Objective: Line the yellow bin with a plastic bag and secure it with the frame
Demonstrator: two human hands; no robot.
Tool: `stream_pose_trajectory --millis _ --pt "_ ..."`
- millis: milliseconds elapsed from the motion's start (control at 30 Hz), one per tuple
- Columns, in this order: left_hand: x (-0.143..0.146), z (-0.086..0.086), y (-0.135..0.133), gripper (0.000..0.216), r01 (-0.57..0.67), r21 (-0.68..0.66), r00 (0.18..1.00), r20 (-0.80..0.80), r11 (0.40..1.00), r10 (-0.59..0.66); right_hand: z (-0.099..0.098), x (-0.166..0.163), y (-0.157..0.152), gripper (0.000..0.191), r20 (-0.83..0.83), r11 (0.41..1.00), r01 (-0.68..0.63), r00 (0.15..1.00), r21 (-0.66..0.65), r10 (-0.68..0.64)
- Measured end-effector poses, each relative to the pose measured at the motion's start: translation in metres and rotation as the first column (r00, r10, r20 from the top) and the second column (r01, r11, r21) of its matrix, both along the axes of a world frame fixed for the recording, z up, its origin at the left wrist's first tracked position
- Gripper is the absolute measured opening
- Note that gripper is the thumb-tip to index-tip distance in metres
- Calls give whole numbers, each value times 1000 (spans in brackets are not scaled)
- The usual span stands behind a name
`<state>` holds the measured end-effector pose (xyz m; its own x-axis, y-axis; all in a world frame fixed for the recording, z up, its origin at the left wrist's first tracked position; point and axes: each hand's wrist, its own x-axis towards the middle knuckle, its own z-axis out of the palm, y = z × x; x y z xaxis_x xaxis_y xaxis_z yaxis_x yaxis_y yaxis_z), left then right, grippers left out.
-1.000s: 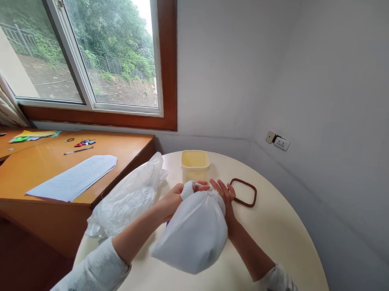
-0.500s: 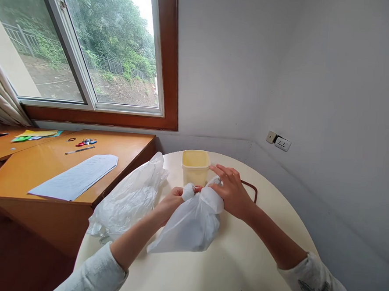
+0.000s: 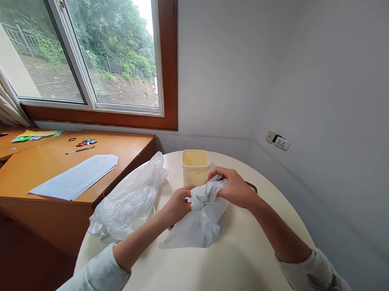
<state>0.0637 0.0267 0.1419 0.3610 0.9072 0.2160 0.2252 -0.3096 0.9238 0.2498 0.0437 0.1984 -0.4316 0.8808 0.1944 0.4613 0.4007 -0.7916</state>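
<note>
A white plastic bag (image 3: 196,229) hangs in front of me over the round table, its top twisted into a knot. My left hand (image 3: 179,204) grips the left side of the knotted top, fingers closed. On the other side, my right hand (image 3: 233,187) is closed on the bag's twisted end. A bit of purple shows beside my left fingers; I cannot make out what it is. Just behind the hands stands a pale yellow square plastic container (image 3: 196,165), open at the top. Part of a brown curved strip (image 3: 251,186) shows behind my right wrist.
A second crumpled clear plastic bag (image 3: 128,198) lies on the left of the cream round table (image 3: 239,271). A wooden desk (image 3: 128,143) adjoins at left, bearing paper sheets (image 3: 77,175), a pen (image 3: 80,150) and keys (image 3: 86,142). Walls stand behind and to the right.
My right hand has closed from spread fingers onto the bag's twisted end. The knot has been drawn together, and my left hand has shifted slightly to the right.
</note>
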Motion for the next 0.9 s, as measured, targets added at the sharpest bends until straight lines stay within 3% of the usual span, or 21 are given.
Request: stream_pose_trajectory --millis 167,267,333,500,733,800,900 --pt "1 -1 1 16 -1 6 1000 16 1000 1 -8 -7 -3 35 -237 984 -159 962 -86 135" --pt "1 -2 3 17 -12 0 999 49 1000 12 -8 -6 -8 47 -254 963 -261 938 -71 236" --pt "1 -3 4 16 -19 3 998 60 1000 19 -8 -5 -9 47 -229 970 -244 945 -14 235" --pt "2 -5 4 15 24 -11 995 99 1000 -23 -18 -7 -5 23 -206 986 -148 965 74 160" --pt "6 1 -2 36 37 -239 969 246 970 24 -42 -19 -3 14 -154 979 116 984 168 -90" --pt "5 2 -2 43 39 -273 956 291 961 44 -44 -20 -4 13 -168 978 97 984 183 -66" --pt "0 2 0 44 52 -315 942 331 948 58 -40 -14 -5 14 -208 989 -95 971 111 117"
